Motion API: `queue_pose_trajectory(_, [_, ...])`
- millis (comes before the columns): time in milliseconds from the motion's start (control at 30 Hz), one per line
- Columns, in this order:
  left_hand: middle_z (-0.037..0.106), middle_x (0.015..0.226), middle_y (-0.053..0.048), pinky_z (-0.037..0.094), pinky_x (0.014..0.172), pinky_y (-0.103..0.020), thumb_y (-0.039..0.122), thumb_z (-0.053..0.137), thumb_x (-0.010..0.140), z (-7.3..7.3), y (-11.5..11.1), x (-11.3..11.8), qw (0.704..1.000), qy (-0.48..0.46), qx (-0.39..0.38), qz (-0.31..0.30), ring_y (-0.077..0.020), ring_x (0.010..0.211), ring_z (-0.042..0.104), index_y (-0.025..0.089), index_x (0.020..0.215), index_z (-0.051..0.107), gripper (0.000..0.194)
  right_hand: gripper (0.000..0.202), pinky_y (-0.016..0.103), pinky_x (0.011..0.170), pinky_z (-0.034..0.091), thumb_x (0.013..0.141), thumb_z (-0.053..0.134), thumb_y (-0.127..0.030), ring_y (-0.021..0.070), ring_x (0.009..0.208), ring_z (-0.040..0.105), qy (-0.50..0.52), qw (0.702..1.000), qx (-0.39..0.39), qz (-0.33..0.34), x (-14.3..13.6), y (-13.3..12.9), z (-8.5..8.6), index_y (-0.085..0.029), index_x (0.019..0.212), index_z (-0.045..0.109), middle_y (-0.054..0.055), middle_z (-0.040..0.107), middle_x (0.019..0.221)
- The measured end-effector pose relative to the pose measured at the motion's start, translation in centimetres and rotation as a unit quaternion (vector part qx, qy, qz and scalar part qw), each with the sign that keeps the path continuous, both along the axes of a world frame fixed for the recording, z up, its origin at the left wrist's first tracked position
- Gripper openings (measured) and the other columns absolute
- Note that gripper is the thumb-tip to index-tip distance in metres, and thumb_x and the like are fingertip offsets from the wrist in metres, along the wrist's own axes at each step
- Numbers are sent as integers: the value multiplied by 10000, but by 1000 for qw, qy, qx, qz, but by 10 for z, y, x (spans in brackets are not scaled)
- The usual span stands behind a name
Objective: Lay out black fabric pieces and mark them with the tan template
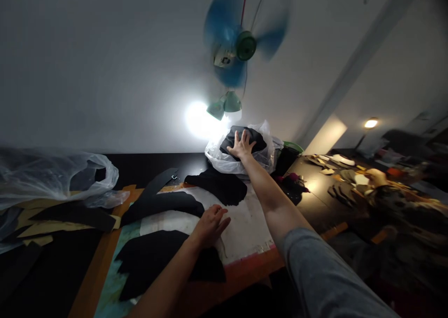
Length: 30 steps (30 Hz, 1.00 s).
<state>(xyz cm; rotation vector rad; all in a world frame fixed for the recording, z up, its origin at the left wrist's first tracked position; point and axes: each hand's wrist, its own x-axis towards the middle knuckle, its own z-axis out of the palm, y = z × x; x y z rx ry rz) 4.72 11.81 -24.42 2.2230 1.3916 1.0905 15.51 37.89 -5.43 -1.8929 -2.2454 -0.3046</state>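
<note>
My right hand (pixel 241 146) reaches far forward, its fingers spread over black material (pixel 259 140) that sits in a clear plastic bag (pixel 224 165). Nearer to me, my left hand (pixel 210 224) hovers over or rests on the white work surface (pixel 241 229); which of the two I cannot tell. Its fingers are loosely bent, the thumb stands apart, and nothing shows in it. Around it lie dark cut pieces: a large black piece (pixel 150 255), a curved black strip (pixel 164 203) and a black piece (pixel 219 185) farther back. A small metal buckle (pixel 174 176) shows on a dark strap.
A blue fan (pixel 246 45) spins above, over a bright green-shaded lamp (pixel 231 103). To the left are a clear plastic bag (pixel 52 173) and tan and black strips (pixel 66 215). Cluttered pieces (pixel 364 178) cover the right-hand table, near another lamp (pixel 371 123).
</note>
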Motion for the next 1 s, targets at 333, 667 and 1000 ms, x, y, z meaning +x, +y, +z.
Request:
queue_pose_trajectory(333, [637, 1210, -149, 536, 1030, -464, 492, 343, 1066, 8, -1, -4, 1000, 14, -14, -16, -268, 1109, 652, 175, 1243, 676, 493, 943, 769, 1162, 3, 939, 417, -771, 417, 1583, -143, 43, 993, -112, -2, 17, 12, 9, -317, 1684, 60, 161, -111, 1741])
queue_pose_trajectory(667, [641, 1179, -134, 532, 1012, -458, 499, 323, 1069, 10, -2, -5, 1000, 5, -19, -21, -259, 1084, 639, 196, 1197, 697, 498, 982, 746, 1175, 172, 925, 499, -758, 426, 1592, -60, 85, 991, -96, 23, 31, -17, 8, -308, 1681, 63, 170, -162, 1730])
queue_pose_trajectory(1000, [638, 1179, -149, 536, 1001, -456, 506, 284, 1073, 16, -4, -7, 999, 2, -31, -32, -261, 1066, 643, 184, 1167, 698, 532, 1060, 802, 1141, 25, 874, 518, -817, 431, 1575, -172, 46, 995, -77, 44, 24, -32, 2, -304, 1681, 59, 189, -154, 1727])
